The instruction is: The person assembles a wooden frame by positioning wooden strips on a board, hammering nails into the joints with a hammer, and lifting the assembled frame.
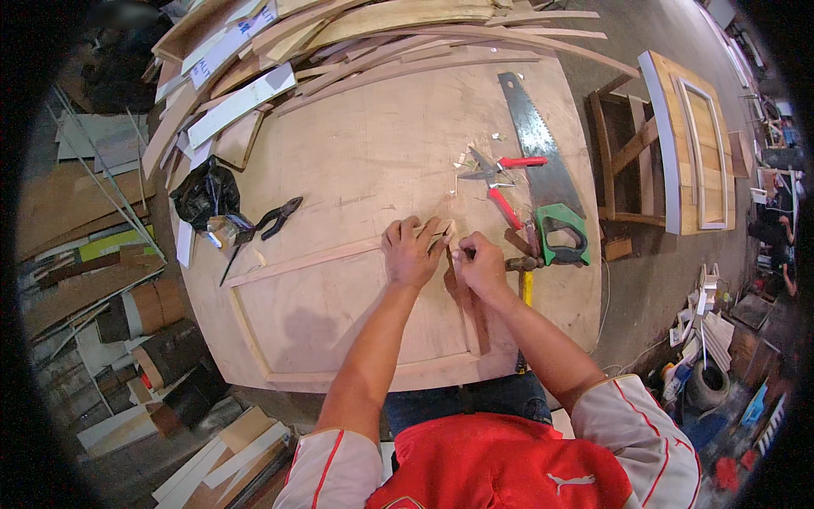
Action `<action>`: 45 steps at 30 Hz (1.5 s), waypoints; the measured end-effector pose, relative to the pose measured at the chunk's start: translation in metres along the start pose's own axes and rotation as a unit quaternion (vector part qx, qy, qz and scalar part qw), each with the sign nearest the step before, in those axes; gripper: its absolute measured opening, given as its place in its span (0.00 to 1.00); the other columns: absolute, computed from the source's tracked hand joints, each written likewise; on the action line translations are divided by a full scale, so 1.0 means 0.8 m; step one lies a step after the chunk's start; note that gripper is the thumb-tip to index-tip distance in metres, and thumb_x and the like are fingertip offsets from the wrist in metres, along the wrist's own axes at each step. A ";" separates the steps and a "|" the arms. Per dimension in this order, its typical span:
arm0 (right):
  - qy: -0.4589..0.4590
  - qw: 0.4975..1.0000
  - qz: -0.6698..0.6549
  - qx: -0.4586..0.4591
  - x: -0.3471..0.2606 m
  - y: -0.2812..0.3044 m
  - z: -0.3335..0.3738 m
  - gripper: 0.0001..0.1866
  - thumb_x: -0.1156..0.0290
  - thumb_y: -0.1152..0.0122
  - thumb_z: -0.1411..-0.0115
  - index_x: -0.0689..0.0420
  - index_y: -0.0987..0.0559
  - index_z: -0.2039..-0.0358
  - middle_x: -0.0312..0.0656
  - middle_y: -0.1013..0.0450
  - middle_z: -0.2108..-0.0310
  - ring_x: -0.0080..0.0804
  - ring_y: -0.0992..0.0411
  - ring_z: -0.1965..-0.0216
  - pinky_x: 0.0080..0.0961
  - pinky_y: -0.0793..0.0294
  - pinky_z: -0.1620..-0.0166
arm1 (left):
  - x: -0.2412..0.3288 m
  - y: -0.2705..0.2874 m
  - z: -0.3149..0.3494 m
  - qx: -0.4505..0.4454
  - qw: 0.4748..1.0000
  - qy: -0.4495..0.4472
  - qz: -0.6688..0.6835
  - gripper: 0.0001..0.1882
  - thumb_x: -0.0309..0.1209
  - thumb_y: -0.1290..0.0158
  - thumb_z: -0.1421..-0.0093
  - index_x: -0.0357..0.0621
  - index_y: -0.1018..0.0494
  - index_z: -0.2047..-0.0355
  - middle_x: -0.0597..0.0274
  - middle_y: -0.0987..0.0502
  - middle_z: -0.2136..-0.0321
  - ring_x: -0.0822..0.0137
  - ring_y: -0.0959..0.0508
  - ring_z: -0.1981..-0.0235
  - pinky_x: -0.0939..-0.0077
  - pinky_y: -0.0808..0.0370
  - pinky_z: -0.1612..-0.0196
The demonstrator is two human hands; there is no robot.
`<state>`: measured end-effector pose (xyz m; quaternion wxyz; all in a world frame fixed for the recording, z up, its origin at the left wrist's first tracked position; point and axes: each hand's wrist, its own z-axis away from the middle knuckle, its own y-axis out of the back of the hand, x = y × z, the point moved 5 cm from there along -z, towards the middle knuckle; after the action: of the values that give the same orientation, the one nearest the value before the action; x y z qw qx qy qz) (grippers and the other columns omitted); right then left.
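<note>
A pale, smooth-grained plywood panel (356, 170) fills the middle, framed with thin wooden moulding strips (297, 261) that form a rectangle. At the frame's upper right corner, near the centre, the left hand (413, 252) lies flat, fingers pressing the strip down. The right hand (481, 265) is clenched just beside it at 3 o'clock; what it pinches is too small to tell. A green-handled handsaw (543, 170) and red-handled shears (500, 178) lie at 1 o'clock, black pliers (275, 218) and a crumpled black bag (205, 192) at 9 o'clock. Rough offcut slats (381, 34) pile at 12 o'clock.
</note>
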<state>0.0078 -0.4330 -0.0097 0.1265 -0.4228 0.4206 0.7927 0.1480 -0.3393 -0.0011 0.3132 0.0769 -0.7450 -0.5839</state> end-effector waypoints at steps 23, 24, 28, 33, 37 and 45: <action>0.258 0.958 0.048 -0.116 -0.308 -0.234 -0.015 0.11 0.67 0.33 0.37 0.56 0.17 0.56 0.47 0.21 0.62 0.47 0.21 0.63 0.40 0.20 0.59 | -0.321 0.200 0.103 0.249 0.935 0.233 0.098 0.23 0.40 0.38 0.38 0.44 0.24 0.46 0.50 0.27 0.45 0.43 0.30 0.42 0.42 0.36 0.39; 0.261 0.956 0.052 -0.119 -0.327 -0.256 -0.024 0.11 0.67 0.33 0.37 0.56 0.17 0.56 0.47 0.21 0.62 0.47 0.21 0.63 0.40 0.20 0.59 | -0.348 0.209 0.108 0.253 0.932 0.238 0.101 0.23 0.40 0.38 0.38 0.44 0.24 0.46 0.50 0.27 0.45 0.43 0.30 0.42 0.42 0.36 0.39; 0.376 0.914 0.076 -0.132 -0.426 -0.332 -0.064 0.09 0.69 0.38 0.37 0.56 0.16 0.58 0.48 0.21 0.60 0.52 0.23 0.56 0.44 0.22 0.52 | -0.454 0.266 0.115 0.322 0.910 0.257 0.039 0.19 0.35 0.40 0.36 0.41 0.23 0.47 0.49 0.23 0.49 0.45 0.26 0.46 0.47 0.34 0.40; 0.513 0.845 0.054 -0.143 -0.553 -0.454 -0.140 0.07 0.74 0.40 0.37 0.58 0.16 0.62 0.46 0.21 0.59 0.49 0.25 0.53 0.40 0.24 0.49 | -0.544 0.337 0.041 0.345 0.917 0.200 0.002 0.13 0.31 0.41 0.35 0.42 0.20 0.51 0.50 0.20 0.51 0.46 0.23 0.50 0.52 0.30 0.42; 0.509 0.779 0.258 -0.259 -0.578 -0.561 -0.177 0.11 0.77 0.43 0.41 0.60 0.15 0.60 0.52 0.20 0.58 0.54 0.22 0.53 0.45 0.21 0.49 | -0.581 0.324 -0.006 0.206 0.962 0.179 -0.014 0.14 0.40 0.42 0.34 0.50 0.18 0.53 0.58 0.21 0.46 0.48 0.24 0.46 0.50 0.27 0.43; 0.412 0.804 0.379 -0.200 -0.563 -0.598 -0.205 0.11 0.74 0.39 0.45 0.62 0.14 0.64 0.55 0.17 0.61 0.56 0.17 0.59 0.50 0.17 0.53 | -0.619 0.280 0.019 0.130 0.945 0.293 -0.060 0.21 0.52 0.45 0.33 0.52 0.18 0.50 0.60 0.24 0.41 0.47 0.28 0.41 0.46 0.29 0.41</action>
<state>0.6415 -0.1965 0.0247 -0.4567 -0.5325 0.3919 0.5952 0.5878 -0.0200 0.0163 0.4694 0.3293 -0.6840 -0.4509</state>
